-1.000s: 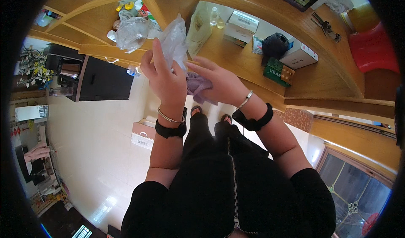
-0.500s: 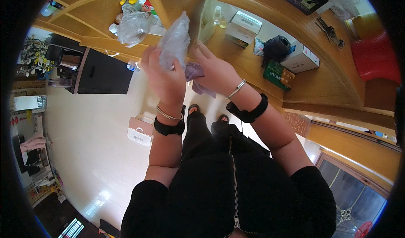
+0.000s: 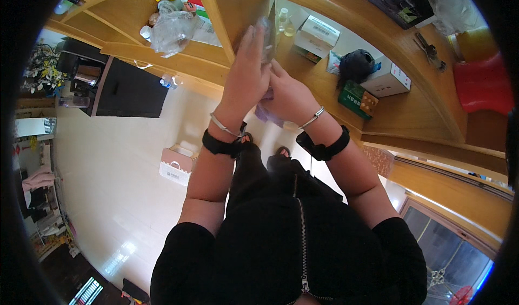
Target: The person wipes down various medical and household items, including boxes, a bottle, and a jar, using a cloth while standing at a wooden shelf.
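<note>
My left hand (image 3: 244,78) is raised in front of the cabinet, its fingers straight and close together along a clear plastic bag (image 3: 267,48). Most of the bag is hidden behind that hand; a blurred part shows beyond the fingers. Touching it from the other side, my right hand (image 3: 291,98) is closed round a purple cloth (image 3: 270,117), which hangs below the palm. The fingertips of the right hand are partly covered by the left.
Ahead is a wooden cabinet with open compartments. One holds a crumpled clear bag (image 3: 173,32) and small bottles; another holds a white box (image 3: 317,35), a black bundle (image 3: 357,63) and a green box (image 3: 357,98). A pink and white bin (image 3: 175,167) stands on the floor.
My left hand has moved right and tilted with the plastic bag, and now meets my right hand. The bag, plainly visible before, is mostly covered. The cloth stays with my right hand.
</note>
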Motion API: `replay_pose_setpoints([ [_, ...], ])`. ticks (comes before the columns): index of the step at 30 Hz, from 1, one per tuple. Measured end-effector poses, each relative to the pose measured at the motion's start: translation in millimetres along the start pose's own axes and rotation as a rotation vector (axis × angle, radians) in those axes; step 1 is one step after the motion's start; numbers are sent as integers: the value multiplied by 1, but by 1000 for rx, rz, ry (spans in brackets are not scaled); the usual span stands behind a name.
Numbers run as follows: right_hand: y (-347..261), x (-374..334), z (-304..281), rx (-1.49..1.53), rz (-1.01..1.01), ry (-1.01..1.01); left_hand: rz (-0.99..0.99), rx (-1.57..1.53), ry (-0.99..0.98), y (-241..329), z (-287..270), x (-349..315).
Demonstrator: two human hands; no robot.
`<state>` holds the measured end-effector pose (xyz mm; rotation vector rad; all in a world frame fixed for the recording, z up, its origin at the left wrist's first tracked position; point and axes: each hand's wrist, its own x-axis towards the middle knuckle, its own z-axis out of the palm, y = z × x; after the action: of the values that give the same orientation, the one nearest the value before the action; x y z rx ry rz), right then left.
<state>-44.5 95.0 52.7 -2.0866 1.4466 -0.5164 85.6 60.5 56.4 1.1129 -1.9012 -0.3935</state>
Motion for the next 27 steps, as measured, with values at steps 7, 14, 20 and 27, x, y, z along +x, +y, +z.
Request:
replay_pose_setpoints([
  [7,11,-1,1,-77,-101,82,70,51,68,-4,-20,-34],
  [14,11,-1,2,-82,-99,79,-61,162,129,-40,-3,-90],
  [20,11,-2,-3,-186,-70,15,-78,202,5,-39,-3,-63],
  [27,12,-4,-5,-223,-85,17,-223,327,-111,-28,0,-31],
])
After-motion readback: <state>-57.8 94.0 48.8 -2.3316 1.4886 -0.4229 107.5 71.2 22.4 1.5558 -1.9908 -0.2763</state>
